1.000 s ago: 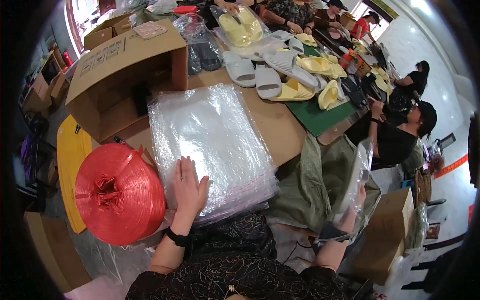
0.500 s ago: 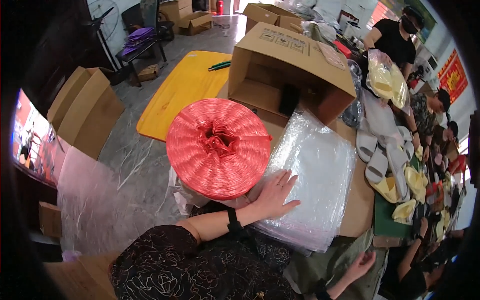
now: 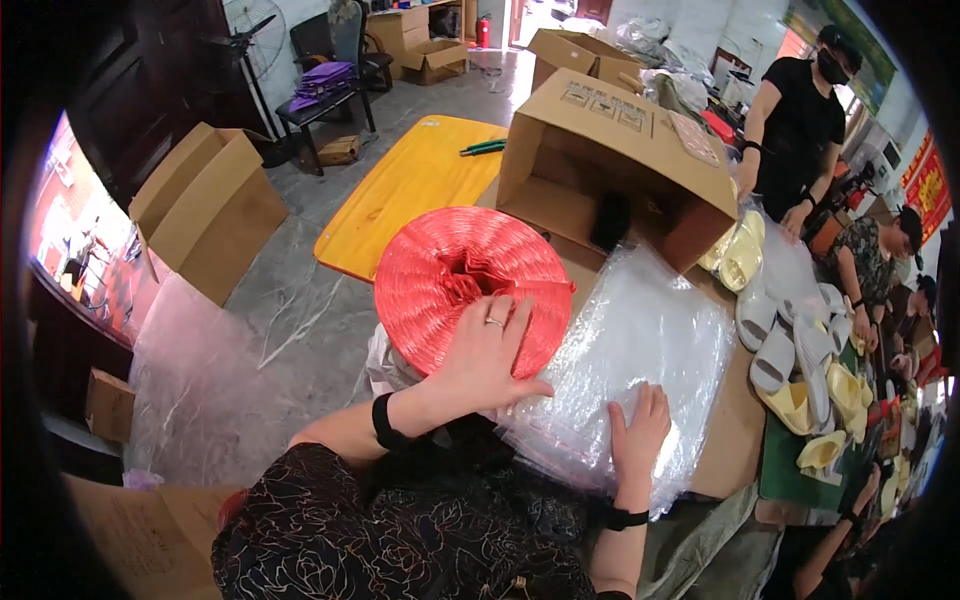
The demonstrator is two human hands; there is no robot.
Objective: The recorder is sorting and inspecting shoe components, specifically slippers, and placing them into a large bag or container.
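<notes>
My left hand (image 3: 486, 345) is over the near right side of a big roll of red plastic twine (image 3: 425, 262), its fingers stretched toward the roll's hollow centre. A stack of clear plastic bags (image 3: 660, 325) lies right of the roll. Flat on the near part of that stack is my right hand (image 3: 640, 430), fingers extended and thumb apart. Neither hand grips anything. Behind the bags, an open cardboard box (image 3: 690, 150) lies on its side with its opening toward me. A dark object (image 3: 610, 220), its kind unclear, is at its mouth.
Grey and yellow slippers (image 3: 775, 358) cover the right side of the bench, where several co-workers stand, one in black (image 3: 800, 125). At the far left is a yellow tabletop (image 3: 390, 195) with green pens (image 3: 484, 147). An open carton (image 3: 215, 220) stands on the floor.
My left hand has gone from the bags up onto the twine roll. My right hand has come up from the lower right onto the bags. The co-worker in black has lowered the bagged yellow slippers.
</notes>
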